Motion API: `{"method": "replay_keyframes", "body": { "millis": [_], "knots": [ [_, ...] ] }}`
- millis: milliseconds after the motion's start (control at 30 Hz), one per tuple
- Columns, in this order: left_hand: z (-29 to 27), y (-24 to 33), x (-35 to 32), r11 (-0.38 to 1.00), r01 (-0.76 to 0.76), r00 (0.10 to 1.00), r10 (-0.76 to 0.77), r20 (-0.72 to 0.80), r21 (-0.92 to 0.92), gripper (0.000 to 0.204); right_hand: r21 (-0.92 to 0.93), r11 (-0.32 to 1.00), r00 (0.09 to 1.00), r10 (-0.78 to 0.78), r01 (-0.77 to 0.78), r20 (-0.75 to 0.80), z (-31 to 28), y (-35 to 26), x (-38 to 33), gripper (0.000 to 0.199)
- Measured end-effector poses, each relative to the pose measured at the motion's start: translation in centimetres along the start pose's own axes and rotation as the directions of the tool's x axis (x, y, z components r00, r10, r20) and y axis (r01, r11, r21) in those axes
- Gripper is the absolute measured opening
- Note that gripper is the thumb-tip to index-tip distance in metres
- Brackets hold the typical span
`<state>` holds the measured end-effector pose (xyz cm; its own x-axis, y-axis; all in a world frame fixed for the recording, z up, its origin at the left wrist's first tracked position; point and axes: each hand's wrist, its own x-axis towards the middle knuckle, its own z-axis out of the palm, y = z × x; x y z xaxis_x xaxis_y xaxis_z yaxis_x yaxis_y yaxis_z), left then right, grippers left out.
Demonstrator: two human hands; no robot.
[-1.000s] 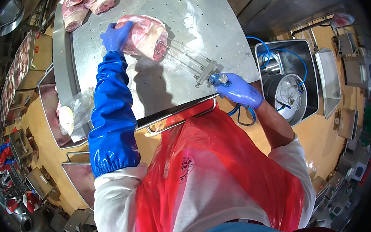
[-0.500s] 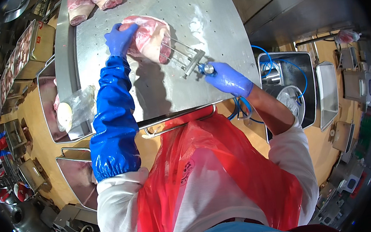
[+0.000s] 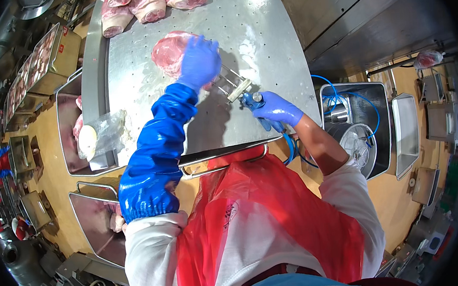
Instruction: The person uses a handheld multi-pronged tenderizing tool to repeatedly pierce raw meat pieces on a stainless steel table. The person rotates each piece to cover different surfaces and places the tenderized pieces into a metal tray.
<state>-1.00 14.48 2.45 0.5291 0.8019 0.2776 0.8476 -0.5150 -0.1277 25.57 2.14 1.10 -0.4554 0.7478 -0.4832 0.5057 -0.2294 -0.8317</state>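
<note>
A raw pink cut of meat (image 3: 172, 51) with pale skin lies on the perforated steel table (image 3: 144, 96). My left hand (image 3: 200, 63), in a blue-purple glove, reaches across its right end, fingers stretched out and slightly blurred. My right hand (image 3: 277, 109), gloved too, is closed around the handle of a multi-needle injector (image 3: 240, 90). Several thin needles run from its crossbar toward the meat. Behind my left hand their tips are hidden, so I cannot tell whether they are in the meat. A blue hose (image 3: 290, 148) hangs below the handle.
More meat cuts (image 3: 148, 7) lie at the table's far left. A bin (image 3: 74, 155) with meat and a clear plastic bag (image 3: 104, 134) is beside the left edge. On the right, a dark tub (image 3: 381, 131) holds a metal canister (image 3: 357, 141) and blue tubing.
My left hand has moved from the meat's left side over to its right end, near the needles. The right hand keeps its hold on the injector. The view has shifted slightly.
</note>
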Motion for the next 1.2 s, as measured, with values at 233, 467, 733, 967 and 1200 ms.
{"method": "replay_keyframes", "body": {
  "millis": [233, 467, 733, 967, 1200],
  "knots": [
    [0.9, 0.4, -3.1, 0.933, -0.273, 0.961, 0.276, -0.017, -0.235, 0.046, 0.155, 0.979, 0.989, 0.122, -0.133, 0.083, 1.3, 2.1, 0.8, 0.022],
    [1.5, 0.0, -1.6, 0.866, -0.339, 0.929, 0.369, 0.013, -0.367, 0.040, 0.282, 0.945, 0.981, 0.130, -0.167, 0.145, 1.6, 2.4, 1.6, 0.023],
    [1.7, -0.2, -2.3, 0.908, -0.312, 0.945, 0.327, 0.005, -0.280, 0.043, 0.200, 0.951, 0.972, 0.223, -0.234, 0.074, 1.3, -0.9, 0.3, 0.013],
    [-0.1, -2.8, 0.3, 0.876, -0.242, 0.967, 0.252, -0.032, -0.416, 0.040, 0.083, 0.986, 0.989, 0.143, -0.145, 0.024, 1.6, -2.1, -0.5, 0.023],
    [-1.4, -7.2, 0.3, 0.939, 0.334, 0.913, -0.299, 0.277, -0.087, 0.075, -0.083, 0.971, 0.948, -0.237, 0.224, -0.214, 2.3, 1.5, -10.0, 0.031]
  ]
}}
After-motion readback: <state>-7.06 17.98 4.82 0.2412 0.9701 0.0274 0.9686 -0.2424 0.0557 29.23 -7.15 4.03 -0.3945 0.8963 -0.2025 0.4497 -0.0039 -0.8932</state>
